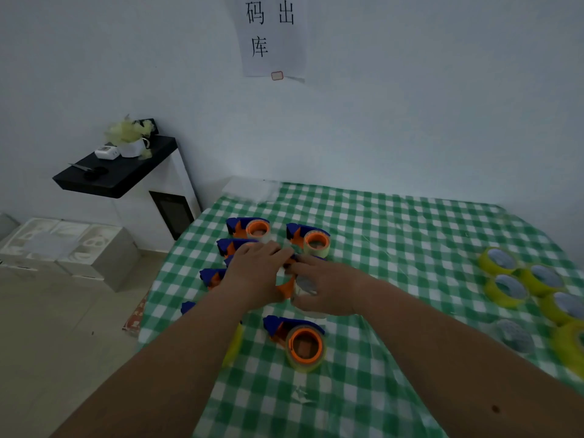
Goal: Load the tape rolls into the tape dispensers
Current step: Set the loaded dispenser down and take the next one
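Several blue-and-orange tape dispensers lie on the green checked table (395, 248). Three loaded ones are plain to see: a near dispenser (300, 341) and two far dispensers (251, 227), (311, 240). Between them my left hand (256, 273) covers and holds an orange dispenser (284, 287), mostly hidden beneath it. My right hand (322, 287) grips a clear tape roll (305, 289) pressed against that dispenser. Several loose yellow tape rolls (505, 290) lie at the table's right edge. Other dispensers (211, 276) peek out left of my left hand.
A black shelf (120, 172) with a white cup and small items hangs on the wall at left. White foam boxes (63, 245) stand on the floor below it. A paper sign (271, 36) is on the wall. The table's left edge runs near my left forearm.
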